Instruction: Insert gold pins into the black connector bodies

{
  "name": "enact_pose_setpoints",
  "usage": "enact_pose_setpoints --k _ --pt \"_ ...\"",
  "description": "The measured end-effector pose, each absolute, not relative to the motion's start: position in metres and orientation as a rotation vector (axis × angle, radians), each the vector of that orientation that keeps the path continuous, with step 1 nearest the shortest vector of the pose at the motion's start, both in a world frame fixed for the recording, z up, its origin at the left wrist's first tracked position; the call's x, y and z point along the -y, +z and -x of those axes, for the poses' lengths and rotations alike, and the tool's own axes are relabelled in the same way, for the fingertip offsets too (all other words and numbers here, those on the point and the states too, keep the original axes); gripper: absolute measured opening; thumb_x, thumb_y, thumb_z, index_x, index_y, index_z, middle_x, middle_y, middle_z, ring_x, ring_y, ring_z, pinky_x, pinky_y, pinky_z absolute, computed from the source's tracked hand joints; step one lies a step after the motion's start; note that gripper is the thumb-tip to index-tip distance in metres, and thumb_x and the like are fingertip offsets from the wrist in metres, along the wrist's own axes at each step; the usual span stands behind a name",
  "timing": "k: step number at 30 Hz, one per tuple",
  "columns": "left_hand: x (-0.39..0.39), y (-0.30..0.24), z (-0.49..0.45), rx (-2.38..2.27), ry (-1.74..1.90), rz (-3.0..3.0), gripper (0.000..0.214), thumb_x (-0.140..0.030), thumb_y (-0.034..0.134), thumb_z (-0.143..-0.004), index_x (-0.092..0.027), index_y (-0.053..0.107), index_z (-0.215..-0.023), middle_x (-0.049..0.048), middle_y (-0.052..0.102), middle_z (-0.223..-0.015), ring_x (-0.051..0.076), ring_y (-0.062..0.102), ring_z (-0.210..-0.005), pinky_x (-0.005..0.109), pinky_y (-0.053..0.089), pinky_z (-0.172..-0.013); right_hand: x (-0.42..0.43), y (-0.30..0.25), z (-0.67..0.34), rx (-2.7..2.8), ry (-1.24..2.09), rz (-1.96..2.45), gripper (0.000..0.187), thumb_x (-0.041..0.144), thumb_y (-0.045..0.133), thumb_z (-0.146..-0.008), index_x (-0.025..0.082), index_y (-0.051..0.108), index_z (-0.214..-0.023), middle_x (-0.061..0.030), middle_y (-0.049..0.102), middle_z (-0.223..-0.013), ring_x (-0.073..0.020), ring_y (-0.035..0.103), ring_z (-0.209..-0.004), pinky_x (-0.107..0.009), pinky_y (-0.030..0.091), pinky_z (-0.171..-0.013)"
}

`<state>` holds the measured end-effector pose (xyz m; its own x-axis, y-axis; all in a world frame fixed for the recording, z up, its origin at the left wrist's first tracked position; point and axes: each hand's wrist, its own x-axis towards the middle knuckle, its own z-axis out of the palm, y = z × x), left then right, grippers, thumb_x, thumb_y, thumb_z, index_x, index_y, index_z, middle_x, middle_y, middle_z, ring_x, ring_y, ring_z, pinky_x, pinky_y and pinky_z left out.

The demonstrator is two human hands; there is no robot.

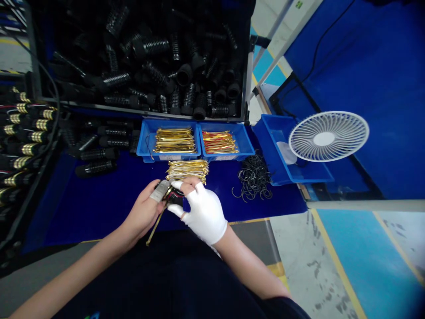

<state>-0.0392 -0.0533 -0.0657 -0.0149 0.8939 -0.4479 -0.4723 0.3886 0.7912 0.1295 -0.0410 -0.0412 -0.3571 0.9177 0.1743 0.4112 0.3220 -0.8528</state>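
My left hand (146,210) is bare, with tape wrapped round a fingertip, and is closed on a small black connector part (173,196) with a thin gold pin (156,227) hanging down from it. My right hand (201,209), in a white glove, pinches the same part from the right. Both hands meet over the blue mat (99,199), just in front of a loose pile of gold pins (187,169).
Two blue bins hold gold pins (175,141) and red-and-gold pins (219,141). Black metal rings (254,179) lie to the right. A large bin of black ribbed connectors (149,57) stands behind. More connectors (96,153) lie left. A white fan (328,135) sits in a blue tray.
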Motion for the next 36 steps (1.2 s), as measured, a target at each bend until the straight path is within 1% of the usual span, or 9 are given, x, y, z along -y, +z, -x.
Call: enact_pose_setpoints --k 4,6,9,15,23,26,30,33,36 --pt "0.048 -0.041 0.038 -1.067 1.204 -0.577 0.043 -0.057 0.065 -0.089 -0.017 0.064 -0.104 0.0077 0.068 -0.102 0.022 0.065 -0.095 0.033 0.055 -0.082 0.046 -0.055 -0.141 1.691 1.051 1.304 0.022 0.032 0.065 -0.092 0.022 0.071 -0.111 -0.0062 0.074 -0.109 -0.023 0.069 -0.103 -0.038 0.051 -0.099" --pt "0.048 -0.035 0.037 -1.103 1.229 -0.778 0.039 -0.047 0.075 -0.085 -0.02 0.062 -0.109 0.0055 0.067 -0.105 0.021 0.064 -0.098 0.031 0.054 -0.086 0.044 -0.056 -0.142 1.465 1.149 1.319 0.016 0.033 0.063 -0.093 0.022 0.073 -0.098 -0.0044 0.076 -0.098 -0.0222 0.07 -0.095 -0.038 0.052 -0.095" --pt "0.052 -0.035 0.034 -1.068 1.239 -0.987 0.05 -0.024 0.086 -0.075 -0.025 0.055 -0.114 0.0016 0.065 -0.107 0.017 0.064 -0.096 0.028 0.053 -0.087 0.041 -0.046 -0.144 1.309 1.262 1.154 0.018 0.033 0.068 -0.088 0.022 0.071 -0.102 -0.004 0.075 -0.1 -0.022 0.07 -0.096 -0.038 0.052 -0.093" --pt "0.058 -0.041 0.029 -0.87 1.141 -1.086 0.05 -0.014 0.085 -0.073 -0.024 0.054 -0.111 0.0029 0.061 -0.109 0.017 0.063 -0.098 0.028 0.054 -0.085 0.04 -0.028 -0.146 1.463 1.025 1.072 0.017 0.023 0.073 -0.08 0.021 0.058 -0.072 0.0025 0.056 -0.073 -0.0147 0.054 -0.067 -0.029 0.044 -0.068" --pt "0.056 -0.04 0.036 -0.892 1.187 -1.011 0.052 -0.012 0.088 -0.069 -0.026 0.058 -0.109 -0.0002 0.062 -0.102 0.013 0.064 -0.09 0.021 0.055 -0.079 0.038 -0.048 -0.132 1.272 1.164 1.232 0.018 0.034 0.071 -0.085 0.021 0.06 -0.081 0.0004 0.063 -0.082 -0.0171 0.059 -0.08 -0.031 0.046 -0.081" --pt "0.051 -0.03 0.041 -0.898 1.224 -0.952 0.061 -0.015 0.088 -0.071 -0.028 0.057 -0.122 0.0034 0.066 -0.111 0.017 0.068 -0.093 0.024 0.057 -0.079 0.039 -0.053 -0.133 1.17 1.377 1.134 0.031 0.045 0.074 -0.083 0.022 0.063 -0.101 -0.0011 0.066 -0.093 -0.0133 0.055 -0.069 -0.029 0.047 -0.07" --pt "0.047 -0.016 0.035 -0.893 1.21 -0.921 0.064 -0.018 0.086 -0.074 -0.024 0.058 -0.131 0.0121 0.067 -0.124 0.024 0.071 -0.092 0.029 0.058 -0.071 0.046 -0.055 -0.133 1.05 2.02 0.794 0.062 0.073 0.034 -0.095 0.018 0.064 -0.101 0.0014 0.057 -0.066 -0.0081 0.024 -0.041 -0.026 0.031 -0.043" --pt "0.043 -0.016 0.019 -0.865 1.332 -0.799 0.052 -0.02 0.086 -0.074 -0.025 0.061 -0.12 0.0088 0.071 -0.118 0.021 0.072 -0.087 0.029 0.058 -0.07 0.05 -0.056 -0.127 1.237 1.648 0.953 0.052 0.065 0.045 -0.096 0.018 0.066 -0.093 -0.0008 0.057 -0.067 -0.0123 0.043 -0.048 -0.03 0.045 -0.053" --pt "0.036 -0.022 0.003 -0.827 1.342 -0.492 0.036 -0.025 0.086 -0.075 -0.022 0.065 -0.104 0.0044 0.072 -0.108 0.021 0.07 -0.095 0.03 0.058 -0.081 0.053 -0.062 -0.12 1.482 0.845 1.175 0.024 0.041 0.069 -0.089 0.025 0.068 -0.107 -0.007 0.065 -0.106 -0.0222 0.064 -0.1 -0.04 0.053 -0.091"
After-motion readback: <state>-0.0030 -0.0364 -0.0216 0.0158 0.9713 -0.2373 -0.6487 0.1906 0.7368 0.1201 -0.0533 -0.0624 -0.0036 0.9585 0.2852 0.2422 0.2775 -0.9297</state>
